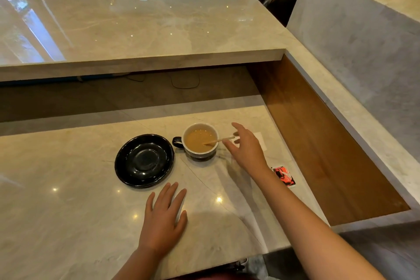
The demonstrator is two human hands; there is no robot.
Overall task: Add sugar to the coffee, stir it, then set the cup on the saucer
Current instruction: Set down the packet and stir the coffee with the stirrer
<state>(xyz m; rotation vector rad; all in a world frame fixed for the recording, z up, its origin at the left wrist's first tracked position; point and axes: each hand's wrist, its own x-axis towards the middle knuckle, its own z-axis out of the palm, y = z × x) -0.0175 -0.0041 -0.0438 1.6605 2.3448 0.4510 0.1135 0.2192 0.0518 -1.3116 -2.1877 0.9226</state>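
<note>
The right hand (246,150) was stretched out over the counter, just right of the cup (200,141), with its fingers open and spread. The thumb and forefinger were close to the far end of the wooden stirrer (220,140), but I could not tell if they touched it; they were not closed on it. The left hand (164,218) lay flat on the marble counter (68,188), palm down, fingers a little apart, holding nothing, near the front edge of the saucer (144,160).

The cup stood on the counter, just right of the black saucer, its handle pointing left toward the saucer. It held light brown coffee (199,140), and the stirrer leaned in it with one end on the right rim. A red packet (284,175), which looked torn, lay on the counter to the right of the right forearm. From this I judged that the sugar was probably already added and the stirring was either under way or finished. What remained for sure was to set the cup on the saucer, which was empty.

A white paper (261,141) lay beyond the right hand, partly covered by it, so its nature was unclear. Whether the packet was empty, and whether any sugar had dissolved, could not be seen.
</note>
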